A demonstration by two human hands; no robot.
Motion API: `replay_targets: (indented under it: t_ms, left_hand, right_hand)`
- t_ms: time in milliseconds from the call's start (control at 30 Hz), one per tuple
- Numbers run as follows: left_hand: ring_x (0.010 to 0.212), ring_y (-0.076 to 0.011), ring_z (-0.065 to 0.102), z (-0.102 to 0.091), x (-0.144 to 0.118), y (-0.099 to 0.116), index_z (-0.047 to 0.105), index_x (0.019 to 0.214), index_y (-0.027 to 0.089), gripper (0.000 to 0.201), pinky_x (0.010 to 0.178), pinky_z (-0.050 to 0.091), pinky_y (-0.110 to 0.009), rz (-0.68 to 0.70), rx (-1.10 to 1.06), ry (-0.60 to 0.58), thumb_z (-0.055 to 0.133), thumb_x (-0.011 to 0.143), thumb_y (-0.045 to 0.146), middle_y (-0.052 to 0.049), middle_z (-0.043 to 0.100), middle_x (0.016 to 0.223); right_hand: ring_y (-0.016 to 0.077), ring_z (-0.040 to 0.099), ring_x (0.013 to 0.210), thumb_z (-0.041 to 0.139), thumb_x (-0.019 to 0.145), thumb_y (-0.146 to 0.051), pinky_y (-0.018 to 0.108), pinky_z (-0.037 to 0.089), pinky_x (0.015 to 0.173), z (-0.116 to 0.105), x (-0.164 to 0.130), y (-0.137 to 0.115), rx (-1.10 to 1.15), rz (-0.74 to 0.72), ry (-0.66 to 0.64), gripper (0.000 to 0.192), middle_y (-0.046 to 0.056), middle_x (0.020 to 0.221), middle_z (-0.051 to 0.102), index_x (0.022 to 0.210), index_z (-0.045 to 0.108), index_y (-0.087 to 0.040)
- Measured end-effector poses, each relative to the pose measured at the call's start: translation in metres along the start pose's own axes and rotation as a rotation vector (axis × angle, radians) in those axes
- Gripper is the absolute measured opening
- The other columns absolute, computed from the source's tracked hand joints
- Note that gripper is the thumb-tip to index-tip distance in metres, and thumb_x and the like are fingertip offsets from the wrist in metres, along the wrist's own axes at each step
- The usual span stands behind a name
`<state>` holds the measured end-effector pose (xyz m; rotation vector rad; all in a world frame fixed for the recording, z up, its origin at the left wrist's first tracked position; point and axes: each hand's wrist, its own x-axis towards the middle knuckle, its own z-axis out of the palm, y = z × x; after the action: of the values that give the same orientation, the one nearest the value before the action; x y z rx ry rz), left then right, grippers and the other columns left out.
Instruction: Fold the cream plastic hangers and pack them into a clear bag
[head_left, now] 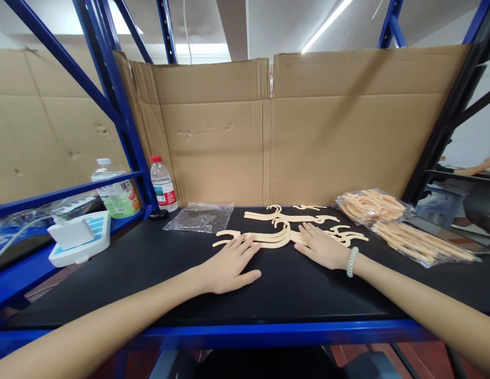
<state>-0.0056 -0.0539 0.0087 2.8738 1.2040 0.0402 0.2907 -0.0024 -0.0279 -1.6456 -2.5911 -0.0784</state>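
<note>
A small stack of cream plastic hangers (274,238) lies on the black tabletop (158,263) in front of me. My left hand (229,263) rests flat, palm down, with its fingertips touching the left arm of the stack. My right hand (322,246), with a pale bead bracelet on the wrist, lies flat with fingertips on the right side of the stack. Neither hand grips anything. More loose hangers (292,216) lie just behind.
Two clear bags of hangers (403,226) lie at the right. An empty clear bag (199,217) lies left of centre. Two bottles (163,184) and a white device (81,237) stand at the left. Cardboard walls (268,131) close the back; blue rack posts (122,116) flank the table.
</note>
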Motion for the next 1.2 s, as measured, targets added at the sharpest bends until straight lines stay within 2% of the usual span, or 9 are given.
replay_targets:
  t_ms: [100,233,500,800,1200]
  left_hand:
    - [0.139,-0.0360,0.027,0.001,0.006,-0.004,0.044,0.135,0.013,0.054,0.112,0.025,-0.050,0.024,0.033,0.093,0.038,0.094,0.049,-0.018,0.034,0.150]
    - [0.139,-0.0333,0.028,0.006,0.007,-0.011,0.043,0.135,0.019,0.048,0.113,0.025,-0.051,0.022,0.022,0.161,0.037,0.095,0.045,-0.013,0.036,0.150]
    - [0.143,-0.0360,0.012,0.011,0.006,-0.024,0.024,0.148,0.024,0.062,0.112,0.017,-0.059,-0.060,-0.018,0.082,0.028,0.095,0.056,-0.009,0.019,0.157]
    - [0.144,-0.0338,0.013,0.007,0.006,-0.019,0.027,0.147,0.027,0.058,0.111,0.016,-0.060,-0.093,-0.025,0.036,0.028,0.096,0.055,-0.008,0.019,0.157]
    - [0.142,-0.0338,0.019,0.005,0.003,-0.017,0.030,0.145,0.029,0.053,0.109,0.020,-0.062,-0.083,-0.003,0.054,0.028,0.097,0.051,-0.008,0.025,0.155]
  right_hand:
    - [0.0352,0.020,0.140,0.009,0.090,-0.069,0.048,0.022,0.114,0.002,0.003,0.003,0.003,-0.007,0.020,0.094,0.025,0.150,0.026,0.144,0.029,0.005]
    - [0.0356,0.022,0.140,0.010,0.091,-0.066,0.049,0.022,0.114,0.002,0.005,0.005,0.002,-0.020,0.026,0.092,0.027,0.149,0.027,0.143,0.029,0.007]
    - [0.0358,0.023,0.139,0.014,0.092,-0.064,0.050,0.023,0.113,0.004,0.004,0.005,0.020,-0.017,0.038,0.087,0.025,0.148,0.029,0.143,0.032,0.005]
    - [0.0355,0.022,0.139,0.014,0.093,-0.060,0.048,0.022,0.114,0.000,0.000,0.003,0.014,-0.028,-0.005,0.085,0.027,0.148,0.027,0.143,0.029,0.008]
    - [0.0359,0.020,0.140,0.009,0.091,-0.067,0.048,0.021,0.115,0.001,0.000,0.006,0.030,-0.044,-0.028,0.094,0.027,0.149,0.026,0.143,0.027,0.009]
